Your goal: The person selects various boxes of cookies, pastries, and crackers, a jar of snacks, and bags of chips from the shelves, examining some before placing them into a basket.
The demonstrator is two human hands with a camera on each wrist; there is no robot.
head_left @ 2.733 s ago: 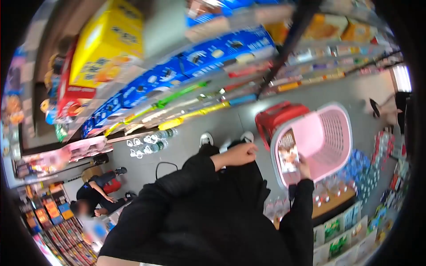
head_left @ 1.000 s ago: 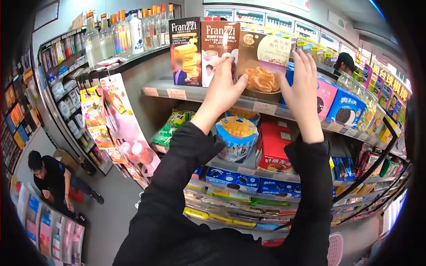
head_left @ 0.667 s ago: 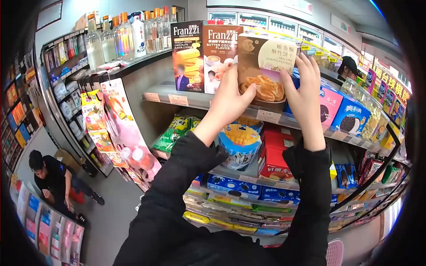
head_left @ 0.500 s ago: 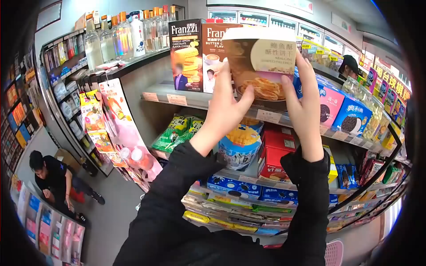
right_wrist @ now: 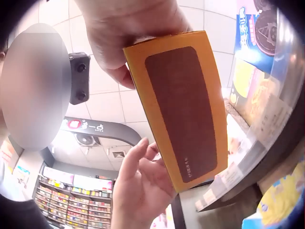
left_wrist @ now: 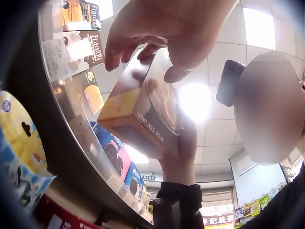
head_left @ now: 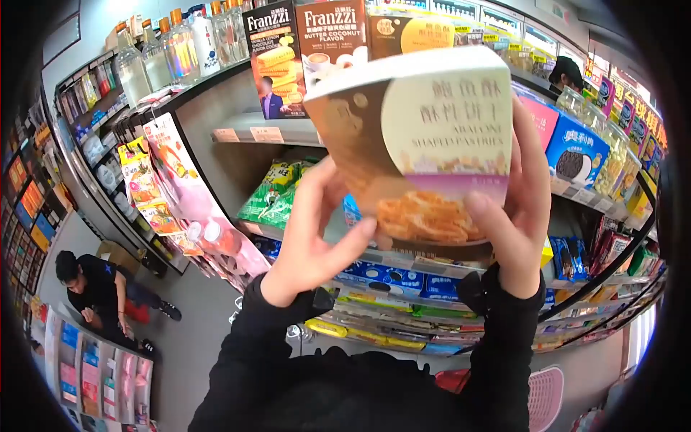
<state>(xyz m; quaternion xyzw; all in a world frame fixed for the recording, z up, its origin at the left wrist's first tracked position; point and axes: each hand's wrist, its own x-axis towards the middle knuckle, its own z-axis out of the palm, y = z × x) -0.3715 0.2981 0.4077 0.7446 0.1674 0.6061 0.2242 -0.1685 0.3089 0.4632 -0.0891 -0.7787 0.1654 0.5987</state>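
Note:
A brown and cream box of abalone shaped pastries [head_left: 446, 144] is held up in front of the shelf, its front tilted upward. My right hand [head_left: 522, 209] grips its right side, thumb on the front and fingers behind. At the lower left edge is my left hand [head_left: 317, 230], thumb at the front corner and fingers curving behind. In the left wrist view, my left hand [left_wrist: 167, 33] spans one end of the box [left_wrist: 143, 105]. The right wrist view shows the box's orange-edged brown face [right_wrist: 181, 109], with my right hand [right_wrist: 133, 33] on its upper end.
Two Franzzi boxes [head_left: 273, 65] and another pastry box [head_left: 410, 34] stand on the top shelf. Blue Oreo boxes [head_left: 576, 155] are to the right. Glass bottles [head_left: 133, 68] line the left ledge. A person [head_left: 93, 295] sits at lower left; a pink basket [head_left: 545, 399] is at lower right.
Both hands reached from beside the basket to the shelf and took hold of the pastry box. It came off the shelf toward me, tilting, and another pastry box now shows behind it.

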